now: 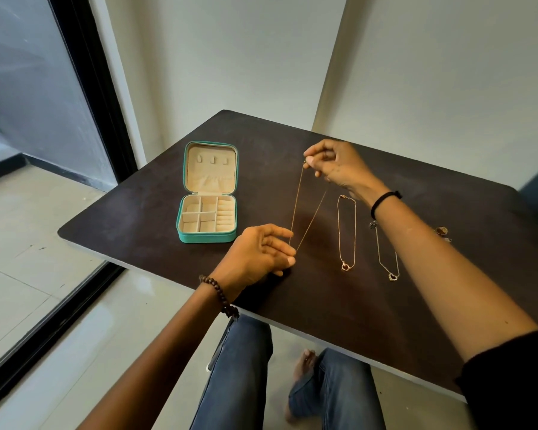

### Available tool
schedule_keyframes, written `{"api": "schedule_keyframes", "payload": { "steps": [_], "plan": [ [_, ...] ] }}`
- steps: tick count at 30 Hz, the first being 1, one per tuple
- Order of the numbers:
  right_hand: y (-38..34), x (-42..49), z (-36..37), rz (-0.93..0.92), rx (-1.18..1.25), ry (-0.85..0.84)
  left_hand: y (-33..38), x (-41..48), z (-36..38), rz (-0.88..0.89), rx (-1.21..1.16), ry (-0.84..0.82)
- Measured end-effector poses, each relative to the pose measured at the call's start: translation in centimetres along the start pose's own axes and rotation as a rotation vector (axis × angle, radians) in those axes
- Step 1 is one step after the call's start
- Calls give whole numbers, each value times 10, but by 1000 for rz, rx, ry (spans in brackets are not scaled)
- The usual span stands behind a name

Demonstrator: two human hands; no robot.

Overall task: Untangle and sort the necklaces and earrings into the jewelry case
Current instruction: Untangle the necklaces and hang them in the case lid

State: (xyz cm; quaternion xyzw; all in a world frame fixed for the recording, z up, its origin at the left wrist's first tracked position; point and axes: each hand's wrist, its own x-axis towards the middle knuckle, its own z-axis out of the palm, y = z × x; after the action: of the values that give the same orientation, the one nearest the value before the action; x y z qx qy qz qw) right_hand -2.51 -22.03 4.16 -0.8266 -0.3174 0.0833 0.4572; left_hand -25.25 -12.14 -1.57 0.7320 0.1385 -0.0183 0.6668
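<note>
While taut btwn hands (261, 254) (334, 167), necklace (296, 206).

We cannot make out the small items (442, 231) beyond our right forearm (432, 265), which also covers the top of 1 laid-out necklace (393, 276), the lower end of the held chain (296, 209) is lost among the fingers of our left hand (261, 256), and the table (168, 212) runs off the right edge.

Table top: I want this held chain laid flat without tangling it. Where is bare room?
Bare wood lies between the jewelry case and the nearest laid necklace, under the held chain, and along the near edge of the table. Crowded rightward: a second necklace and small pieces by the right forearm.
</note>
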Motion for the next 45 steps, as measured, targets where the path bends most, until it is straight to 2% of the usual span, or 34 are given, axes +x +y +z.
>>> {"api": "schedule_keyframes", "payload": {
  "steps": [7, 17, 24, 28, 31, 36, 45],
  "plan": [
    [-20, -22, -16, -28, 163, -7, 13, -5, 4, 43, -16, -19],
    [-40, -74, -38, -91, 352, 16, 76, -19, 11, 236, -4, 93],
    [-33, -103, -28, -18, 572, 16, 132, -19, 15, 335, -82, 96],
    [-33, -115, -25, 9, 621, 0, 148, -22, 18, 361, -123, 55],
    [-33, -123, -21, 16, 650, -36, 154, -24, 20, 369, -124, 22],
    [-25, -132, -11, 76, 722, -101, 159, -24, 22, 371, -314, -48],
    [-13, -148, -1, 230, 806, -102, 160, -26, 18, 460, -464, 16]
  ]
}}
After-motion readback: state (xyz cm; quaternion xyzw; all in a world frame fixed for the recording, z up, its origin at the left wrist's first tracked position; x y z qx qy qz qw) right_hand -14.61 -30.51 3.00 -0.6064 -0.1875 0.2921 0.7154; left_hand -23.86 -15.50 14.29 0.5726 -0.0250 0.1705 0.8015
